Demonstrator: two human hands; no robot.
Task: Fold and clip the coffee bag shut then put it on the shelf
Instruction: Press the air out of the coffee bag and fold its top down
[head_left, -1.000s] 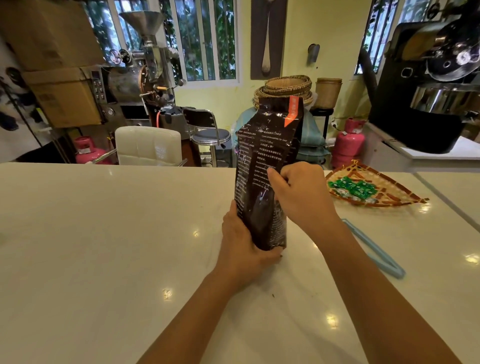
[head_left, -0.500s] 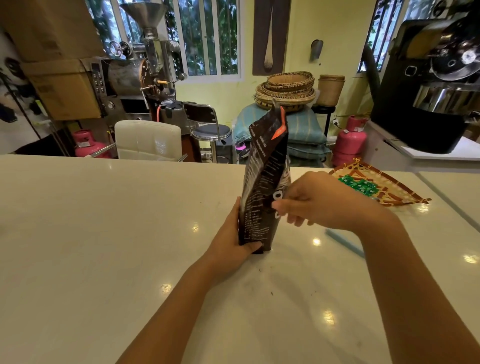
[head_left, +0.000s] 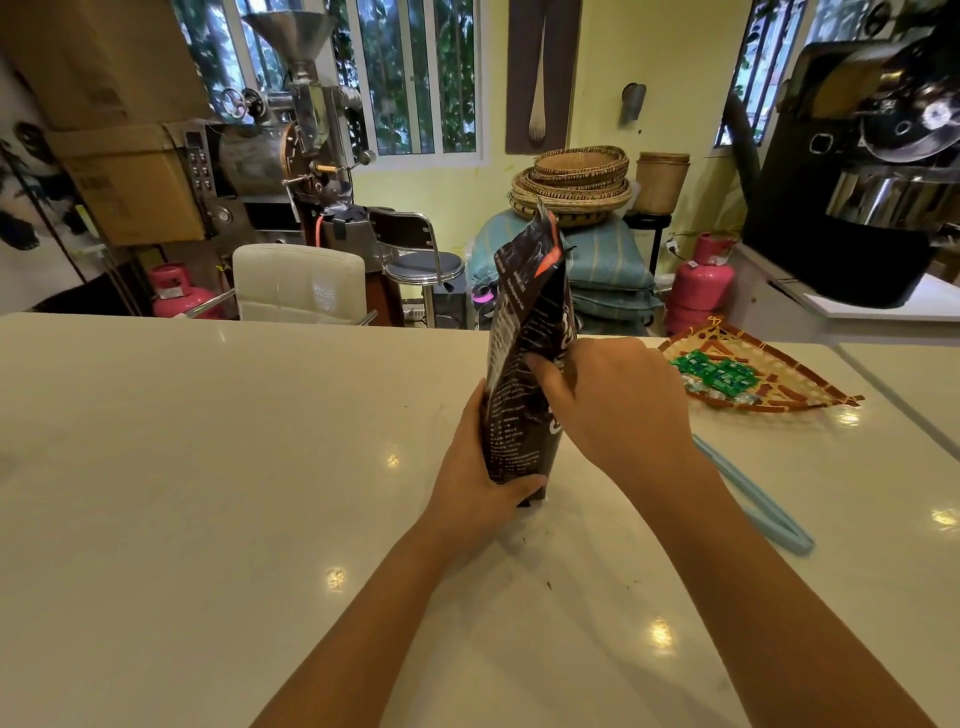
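- the coffee bag stands upright on the white counter, near the middle, its top not folded.
- the left hand is wrapped around the low part of the bag, thumb in front at the bottom.
- the right hand grips the bag's middle from the right side, thumb pressed on its front.
- a light blue clip lies on the counter just right of the right forearm.
- a woven tray with green packets sits further right.
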